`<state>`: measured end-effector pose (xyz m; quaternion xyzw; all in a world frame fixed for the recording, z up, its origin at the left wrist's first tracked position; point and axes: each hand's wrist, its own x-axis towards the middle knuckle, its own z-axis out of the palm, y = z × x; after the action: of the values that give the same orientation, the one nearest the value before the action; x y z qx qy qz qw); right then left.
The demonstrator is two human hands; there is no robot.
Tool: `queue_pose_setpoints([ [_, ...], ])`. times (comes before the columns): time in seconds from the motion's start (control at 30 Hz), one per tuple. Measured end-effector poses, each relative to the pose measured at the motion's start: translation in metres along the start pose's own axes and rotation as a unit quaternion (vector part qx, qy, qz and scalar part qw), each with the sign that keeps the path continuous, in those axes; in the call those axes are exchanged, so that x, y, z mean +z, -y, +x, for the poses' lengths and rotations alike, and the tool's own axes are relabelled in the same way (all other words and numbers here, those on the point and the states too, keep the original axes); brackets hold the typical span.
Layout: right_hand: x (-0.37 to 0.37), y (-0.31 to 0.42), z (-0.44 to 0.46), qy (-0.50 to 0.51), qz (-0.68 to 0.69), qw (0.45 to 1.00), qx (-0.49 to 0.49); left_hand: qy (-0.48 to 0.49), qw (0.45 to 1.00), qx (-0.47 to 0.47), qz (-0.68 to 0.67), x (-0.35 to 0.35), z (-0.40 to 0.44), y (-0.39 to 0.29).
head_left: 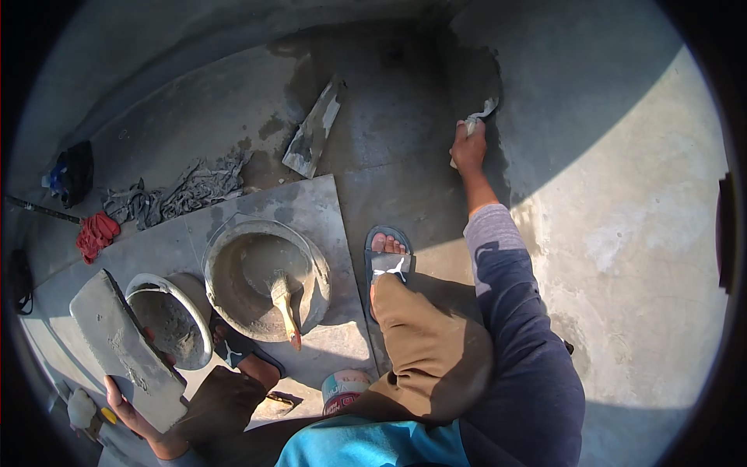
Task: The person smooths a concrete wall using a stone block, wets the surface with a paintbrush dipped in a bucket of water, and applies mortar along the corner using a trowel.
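Note:
My right hand [469, 149], arm stretched forward, is closed around the handle of a small trowel [486, 111]. Its blade is against the wet grey surface at the corner beside the wall. At the lower left, my left hand [134, 416] grips a flat rectangular plastering board [124, 350] smeared with grey mortar; the board hides some of the fingers. A small bucket [204, 335] with some mortar stands partly behind the board. Beside it is a larger bucket [317, 292] of greyish liquid, with a paintbrush [284, 307] leaning in it.
A mortar-smeared plank [315, 132] lies ahead on the floor. Crumpled grey cloth [191, 191], a red cloth [97, 235] and a black bag [72, 173] lie at the left. A paint can [345, 389] stands near my legs. The wall [615, 210] rises at the right.

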<state>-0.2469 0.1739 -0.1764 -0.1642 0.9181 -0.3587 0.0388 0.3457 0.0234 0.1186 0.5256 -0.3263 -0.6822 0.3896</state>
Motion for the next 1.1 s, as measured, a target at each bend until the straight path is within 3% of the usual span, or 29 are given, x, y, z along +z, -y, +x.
queue_pose_setpoints([
  [0.03,-0.002,0.005,0.001,-0.018,0.008,1.0,0.025,0.051,0.999,0.007,0.015,-0.001,0.0,-0.001],
  [0.07,-0.009,0.012,-0.018,-0.085,0.005,0.996,-0.04,0.097,0.995,0.017,0.029,-0.004,-0.001,-0.003],
  [0.17,-0.019,-0.002,-0.049,-0.092,0.051,0.994,-0.01,0.095,0.995,0.013,0.025,-0.011,-0.005,-0.006],
  [0.3,-0.018,-0.004,-0.047,0.029,-0.099,0.995,-0.017,0.084,0.996,0.012,0.023,-0.01,-0.006,-0.002],
  [0.37,-0.001,-0.022,-0.037,0.027,-0.107,0.994,-0.011,0.049,0.998,0.02,0.034,-0.008,-0.006,-0.003],
  [0.43,0.004,-0.035,-0.028,0.061,-0.088,0.99,0.087,0.077,0.996,0.021,0.029,-0.002,-0.007,-0.004],
  [0.47,-0.002,-0.035,-0.029,0.06,-0.086,0.991,0.085,0.102,0.994,0.022,0.022,-0.001,-0.007,-0.005],
  [0.53,-0.019,-0.032,-0.043,-0.034,-0.06,0.998,-0.012,0.094,0.995,0.022,0.017,-0.004,-0.009,-0.006],
  [0.57,-0.021,-0.035,-0.051,-0.031,-0.06,0.998,-0.014,0.089,0.996,0.017,0.012,-0.006,-0.01,-0.006],
  [0.63,-0.025,-0.041,-0.061,-0.129,0.001,0.989,-0.073,0.082,0.996,0.018,0.011,-0.012,-0.012,-0.007],
  [0.7,-0.027,-0.047,-0.06,-0.118,0.033,0.991,-0.048,0.082,0.996,0.018,0.01,-0.014,-0.011,-0.006],
  [0.77,-0.025,-0.056,-0.053,0.004,-0.01,0.999,-0.052,0.093,0.995,0.019,0.014,-0.014,-0.012,-0.006],
  [0.9,-0.016,-0.067,-0.034,0.071,-0.045,0.996,0.006,0.1,0.995,0.006,0.01,-0.012,-0.01,-0.004],
  [1.03,-0.035,-0.04,-0.049,0.002,0.032,0.999,0.0,0.11,0.994,0.002,0.016,-0.015,-0.009,-0.005],
  [1.1,-0.04,-0.019,-0.069,-0.091,0.036,0.994,0.04,0.105,0.994,-0.001,0.007,-0.017,-0.013,-0.005],
])
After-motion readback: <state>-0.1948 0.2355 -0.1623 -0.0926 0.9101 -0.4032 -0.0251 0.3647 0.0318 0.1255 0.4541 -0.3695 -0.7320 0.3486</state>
